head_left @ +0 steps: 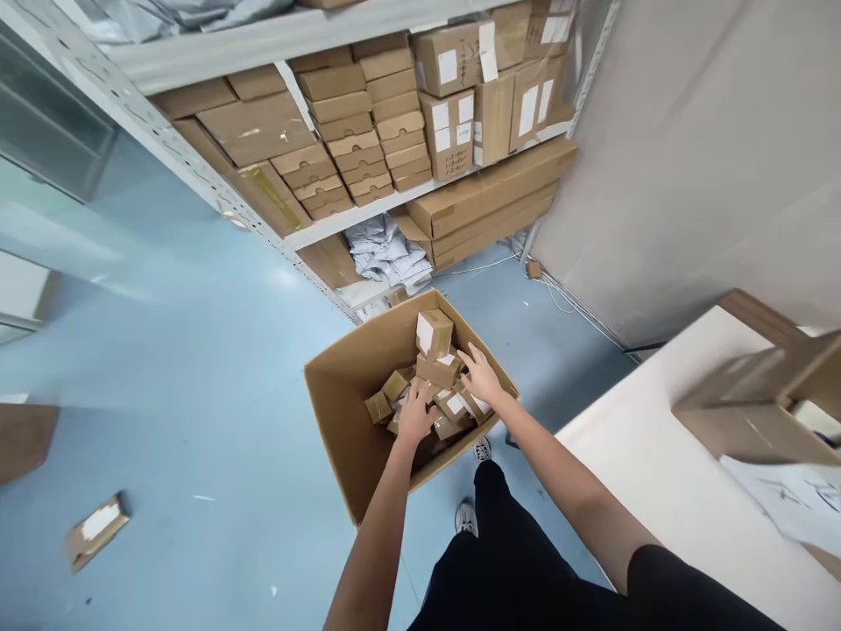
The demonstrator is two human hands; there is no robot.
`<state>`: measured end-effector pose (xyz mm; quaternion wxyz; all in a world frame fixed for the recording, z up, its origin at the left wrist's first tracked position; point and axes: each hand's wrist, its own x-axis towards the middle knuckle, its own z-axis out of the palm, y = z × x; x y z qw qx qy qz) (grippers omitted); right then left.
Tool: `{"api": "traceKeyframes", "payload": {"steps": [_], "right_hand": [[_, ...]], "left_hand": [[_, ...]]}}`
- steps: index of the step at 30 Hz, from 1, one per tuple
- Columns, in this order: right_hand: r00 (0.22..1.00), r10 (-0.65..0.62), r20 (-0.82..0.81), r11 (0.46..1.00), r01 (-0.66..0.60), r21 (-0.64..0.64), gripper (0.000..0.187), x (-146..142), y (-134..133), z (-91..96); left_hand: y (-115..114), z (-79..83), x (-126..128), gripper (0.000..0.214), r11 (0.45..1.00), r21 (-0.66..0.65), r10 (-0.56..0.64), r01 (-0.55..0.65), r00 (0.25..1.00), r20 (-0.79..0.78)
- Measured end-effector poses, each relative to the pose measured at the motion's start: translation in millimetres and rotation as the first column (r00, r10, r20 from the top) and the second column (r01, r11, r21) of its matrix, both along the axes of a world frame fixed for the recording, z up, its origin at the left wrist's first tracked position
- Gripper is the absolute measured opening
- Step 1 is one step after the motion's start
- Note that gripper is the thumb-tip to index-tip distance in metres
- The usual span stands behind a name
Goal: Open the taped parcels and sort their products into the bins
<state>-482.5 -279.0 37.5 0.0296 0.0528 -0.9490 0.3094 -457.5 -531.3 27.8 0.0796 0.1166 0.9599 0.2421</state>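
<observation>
A large open cardboard box (348,386) stands on the floor in front of me, with several small cartons heaped inside. My left hand (416,415) reaches into it, fingers spread over the cartons and close to a flat brown carton (436,372). At the box's right side, my right hand (482,377) has its fingers apart beside the same pile; whether it touches a carton I cannot tell. Topmost in the heap is a small carton with a white label (434,333), just beyond both hands. The lower cartons are partly hidden by my hands.
Metal shelving (368,209) with stacked cartons rises ahead; grey plastic parcels (387,250) lie on its lower level. A white table (631,429) bearing an open carton (749,407) is at right. On the floor at left lies a labelled package (98,530). Cables (578,307) run along the wall.
</observation>
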Motion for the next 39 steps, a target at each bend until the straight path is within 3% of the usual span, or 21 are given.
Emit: {"api": "traceKeyframes", "payload": {"steps": [5, 8, 13, 16, 19, 23, 27, 30, 34, 39], "right_hand": [[0.993, 0.053, 0.110, 0.998, -0.056, 0.021, 0.074, -119, 19, -46.3], [0.980, 0.086, 0.182, 0.996, -0.088, 0.006, 0.078, -166, 22, -75.6], [0.974, 0.071, 0.213, 0.996, -0.056, -0.072, 0.075, -189, 14, -113.2], [0.976, 0.062, 0.209, 0.992, -0.038, -0.119, 0.072, -183, 4, -127.7], [0.968, 0.072, 0.242, 0.992, -0.043, -0.122, 0.072, -184, -3, -139.7], [0.946, 0.056, 0.318, 0.996, -0.031, -0.084, 0.084, -210, -14, -158.1], [0.893, 0.120, 0.435, 0.993, -0.100, -0.069, 0.092, -233, -42, -175.2], [0.870, 0.142, 0.473, 0.990, -0.136, -0.047, 0.084, -227, -68, -177.3], [0.882, 0.086, 0.463, 0.990, -0.129, 0.061, 0.072, -203, -82, -158.2], [0.916, 0.106, 0.386, 0.974, -0.174, 0.145, 0.071, -177, -80, -95.5]], "left_hand": [[42, -41.2, -116, 0.076, 0.993, -0.097, -0.047, 0.062, 0.987, 0.152], [67, -74.1, -182, 0.085, 0.985, -0.151, -0.043, 0.082, 0.969, 0.245], [97, -122.4, -274, 0.083, 0.981, -0.172, -0.029, 0.087, 0.948, 0.318], [100, -143.9, -301, 0.083, 0.973, -0.210, -0.013, 0.090, 0.939, 0.343], [88, -160.7, -293, 0.076, 0.983, -0.186, 0.057, 0.003, 0.946, 0.320], [60, -175.7, -250, 0.055, 0.981, -0.041, 0.196, -0.191, 0.950, 0.245], [45, -182.4, -219, 0.043, 0.939, 0.104, 0.303, -0.329, 0.930, 0.209], [39, -180.7, -211, 0.047, 0.871, 0.174, 0.431, -0.459, 0.885, 0.176], [30, -165.7, -199, 0.054, 0.848, 0.216, 0.457, -0.484, 0.874, 0.162], [11, -120.9, -177, 0.045, 0.886, 0.297, 0.366, -0.356, 0.930, 0.022]]}}
